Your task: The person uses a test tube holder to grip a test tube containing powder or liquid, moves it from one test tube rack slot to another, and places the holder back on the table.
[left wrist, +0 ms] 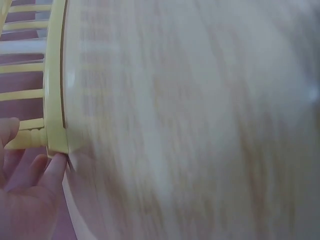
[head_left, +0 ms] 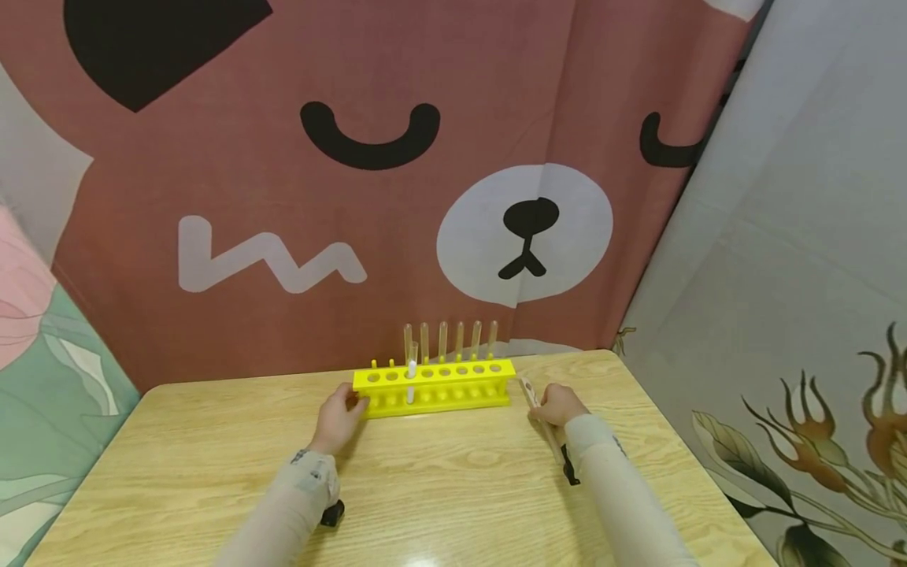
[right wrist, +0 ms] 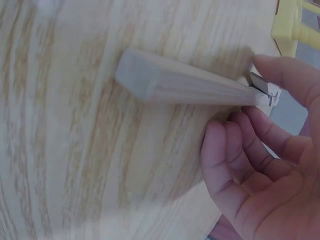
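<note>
1. The left hand (head_left: 336,419) grips the left end of the yellow rack (head_left: 464,379), thumb and fingers at its corner.
2. The right hand (head_left: 561,405) pinches a wooden clamp (right wrist: 190,82) just beside the rack's right end.
3. The rack stands upright near the desk's (head_left: 439,480) far edge.
4. One tube (head_left: 412,369) with white contents stands in its third hole from the left; six clear tubes (head_left: 442,340) line the back.
</note>
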`<state>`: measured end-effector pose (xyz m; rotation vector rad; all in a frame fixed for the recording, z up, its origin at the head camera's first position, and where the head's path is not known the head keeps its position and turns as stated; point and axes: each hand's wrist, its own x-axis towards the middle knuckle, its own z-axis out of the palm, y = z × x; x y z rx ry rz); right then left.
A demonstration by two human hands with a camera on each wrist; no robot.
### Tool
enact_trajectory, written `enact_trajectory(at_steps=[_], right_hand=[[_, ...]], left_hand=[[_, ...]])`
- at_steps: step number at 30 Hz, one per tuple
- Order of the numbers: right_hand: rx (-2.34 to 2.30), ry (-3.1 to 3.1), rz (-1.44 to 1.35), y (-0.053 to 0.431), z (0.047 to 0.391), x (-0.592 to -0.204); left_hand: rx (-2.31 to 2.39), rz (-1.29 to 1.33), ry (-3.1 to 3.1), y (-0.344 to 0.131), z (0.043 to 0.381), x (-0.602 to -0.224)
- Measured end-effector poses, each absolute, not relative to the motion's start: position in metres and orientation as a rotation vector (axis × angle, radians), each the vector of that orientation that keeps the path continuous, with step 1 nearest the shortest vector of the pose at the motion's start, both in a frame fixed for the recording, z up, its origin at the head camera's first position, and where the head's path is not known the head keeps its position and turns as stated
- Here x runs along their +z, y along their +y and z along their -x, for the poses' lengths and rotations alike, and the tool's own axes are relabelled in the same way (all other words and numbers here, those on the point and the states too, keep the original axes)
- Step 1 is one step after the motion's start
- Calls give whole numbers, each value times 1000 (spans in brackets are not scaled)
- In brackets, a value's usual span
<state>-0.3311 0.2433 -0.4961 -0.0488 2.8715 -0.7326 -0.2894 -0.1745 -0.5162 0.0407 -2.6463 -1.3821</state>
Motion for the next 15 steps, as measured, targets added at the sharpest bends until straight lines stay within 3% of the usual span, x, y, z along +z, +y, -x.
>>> enact_trajectory(at_steps=[15], right_hand=[[-783,2884,0,241,329,-499]], left_hand=[[-1334,-72,-2660,-172,291,-517]])
